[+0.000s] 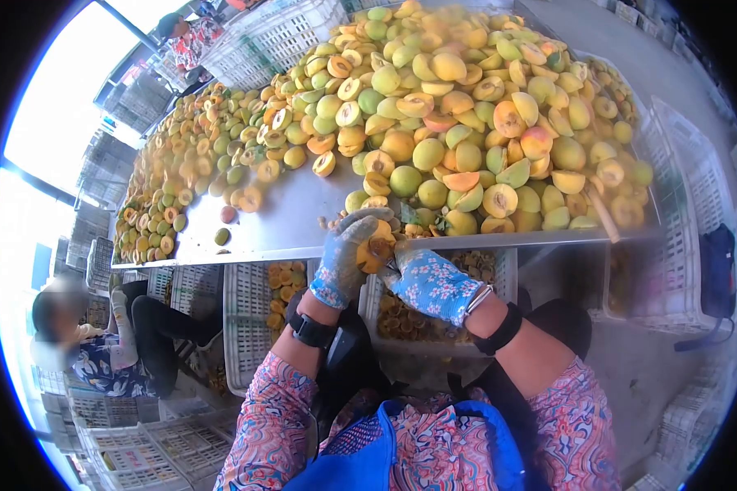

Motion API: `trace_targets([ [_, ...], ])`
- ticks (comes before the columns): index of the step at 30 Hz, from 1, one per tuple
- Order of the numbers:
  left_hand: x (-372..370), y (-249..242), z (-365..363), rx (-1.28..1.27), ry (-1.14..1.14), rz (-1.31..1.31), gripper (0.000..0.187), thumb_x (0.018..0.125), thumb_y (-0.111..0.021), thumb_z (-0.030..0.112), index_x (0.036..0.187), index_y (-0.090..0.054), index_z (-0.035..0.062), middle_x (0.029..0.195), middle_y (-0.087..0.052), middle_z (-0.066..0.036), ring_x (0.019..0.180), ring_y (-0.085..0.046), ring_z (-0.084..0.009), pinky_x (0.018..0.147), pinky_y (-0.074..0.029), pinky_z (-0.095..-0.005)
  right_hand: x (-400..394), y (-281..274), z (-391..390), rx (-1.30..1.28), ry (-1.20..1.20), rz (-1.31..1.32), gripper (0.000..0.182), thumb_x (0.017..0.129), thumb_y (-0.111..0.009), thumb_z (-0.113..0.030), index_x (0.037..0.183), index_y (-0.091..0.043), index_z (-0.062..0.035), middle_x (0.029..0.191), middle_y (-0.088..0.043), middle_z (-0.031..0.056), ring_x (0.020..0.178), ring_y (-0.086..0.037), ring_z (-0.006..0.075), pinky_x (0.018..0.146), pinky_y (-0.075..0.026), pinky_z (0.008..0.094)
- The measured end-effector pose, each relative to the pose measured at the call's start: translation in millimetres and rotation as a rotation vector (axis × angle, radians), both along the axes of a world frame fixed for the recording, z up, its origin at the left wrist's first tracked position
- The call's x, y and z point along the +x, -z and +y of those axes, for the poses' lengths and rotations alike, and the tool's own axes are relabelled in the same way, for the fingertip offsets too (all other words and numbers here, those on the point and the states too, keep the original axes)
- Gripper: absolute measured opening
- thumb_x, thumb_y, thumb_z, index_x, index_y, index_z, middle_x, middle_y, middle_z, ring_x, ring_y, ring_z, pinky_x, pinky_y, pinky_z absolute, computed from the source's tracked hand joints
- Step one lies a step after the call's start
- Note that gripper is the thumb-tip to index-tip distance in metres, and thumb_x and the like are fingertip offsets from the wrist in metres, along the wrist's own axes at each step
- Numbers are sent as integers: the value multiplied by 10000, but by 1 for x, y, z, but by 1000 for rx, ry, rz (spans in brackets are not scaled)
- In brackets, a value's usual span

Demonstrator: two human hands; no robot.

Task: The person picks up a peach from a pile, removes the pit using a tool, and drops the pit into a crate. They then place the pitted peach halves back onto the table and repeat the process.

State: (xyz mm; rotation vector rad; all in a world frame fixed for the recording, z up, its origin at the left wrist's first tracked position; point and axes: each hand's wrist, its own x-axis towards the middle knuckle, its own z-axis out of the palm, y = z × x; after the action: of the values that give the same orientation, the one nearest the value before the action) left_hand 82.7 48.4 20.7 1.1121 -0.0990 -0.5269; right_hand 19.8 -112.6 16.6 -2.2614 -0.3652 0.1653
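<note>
Both of my hands wear gloves and meet just over the near edge of the metal table. My left hand (341,255), in a grey-palmed blue glove, is closed around a yellow-orange peach half (376,248). Its cut side shows a brown centre. My right hand (436,284), in a blue flowered glove, is closed at the right side of this peach. Whatever its fingers grip is hidden. Beneath the hands, a white crate (446,348) holds brownish fruit pieces. A large heap of halved peaches (467,106) lies directly beyond my hands.
The metal table (287,221) has a raised front rim. A wooden stick (602,214) leans at its right. Crates stand at the right (696,188) and lower left (246,327). One person (106,344) sits at the left; another person (190,41) is at the far side.
</note>
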Motion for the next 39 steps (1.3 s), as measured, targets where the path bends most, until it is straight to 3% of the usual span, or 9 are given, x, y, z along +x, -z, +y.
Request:
trace_targets([
  [8,-12,-12,-10,-105,9,-93,506,885,-652,229,1306,-473,11,1203,-587,-141,1048,-609,-237,932,-507,-372,5,-8,-4,165,67,80,440,906,-560,-346,1020,-567,79,904,-611,329,928,-582,471,787,-473,515],
  [10,-14,-5,-12,-46,-43,-202,617,872,-690,310,1350,-416,33,1259,-554,-153,1072,-601,-254,951,-499,-387,2,-2,-2,184,107,-115,401,912,-565,-362,958,-578,37,749,-630,258,691,-628,418,587,-505,478],
  [13,-17,-8,-15,-58,-55,-235,618,853,-712,364,1326,-448,66,1230,-581,-150,1050,-618,-256,912,-527,-395,-6,-29,-6,759,-7,750,322,939,-543,-394,773,-548,-118,543,-467,2,336,-402,118,262,-293,291],
  [24,-22,-14,-9,-113,73,-285,646,851,-705,403,1321,-434,51,1224,-580,-179,1034,-632,-295,886,-544,-422,-19,-25,-14,1382,-192,1156,273,972,-530,-367,807,-514,-151,541,-370,-67,370,-315,61,346,-255,217],
  [32,-23,-14,11,133,125,-371,663,845,-667,520,1257,-518,22,1134,-637,-140,992,-646,-230,869,-540,-379,-39,-27,-42,970,-175,901,200,933,-617,-291,873,-563,-109,563,-370,-76,430,-319,27,398,-255,191],
  [34,-26,-30,35,275,-9,-365,629,868,-645,503,1250,-527,18,1100,-650,-135,936,-664,-228,825,-557,-353,-39,-23,-49,768,-199,805,244,928,-595,-296,927,-566,-54,581,-488,-7,459,-446,98,422,-344,238],
  [36,-36,-53,68,339,-100,-369,592,882,-634,480,1235,-544,14,1082,-655,-132,883,-677,-226,777,-570,-335,-37,-20,-49,-70,-188,472,320,933,-548,-304,1015,-537,5,682,-620,110,587,-612,208,485,-448,317],
  [37,-36,-59,93,420,-82,-339,565,897,-621,453,1239,-546,10,1076,-655,-133,904,-669,-227,796,-560,-334,-39,-13,-53,-191,-181,425,511,891,-531,-363,1138,-520,85,1026,-636,294,1004,-614,407,866,-480,449],
  [39,-27,-58,146,780,-64,-463,512,917,-613,387,1260,-543,14,1061,-660,-131,948,-649,-227,843,-533,-330,-43,-28,-55,-169,-178,433,504,893,-525,-353,1140,-521,86,1047,-630,298,1031,-599,413,887,-468,453],
])
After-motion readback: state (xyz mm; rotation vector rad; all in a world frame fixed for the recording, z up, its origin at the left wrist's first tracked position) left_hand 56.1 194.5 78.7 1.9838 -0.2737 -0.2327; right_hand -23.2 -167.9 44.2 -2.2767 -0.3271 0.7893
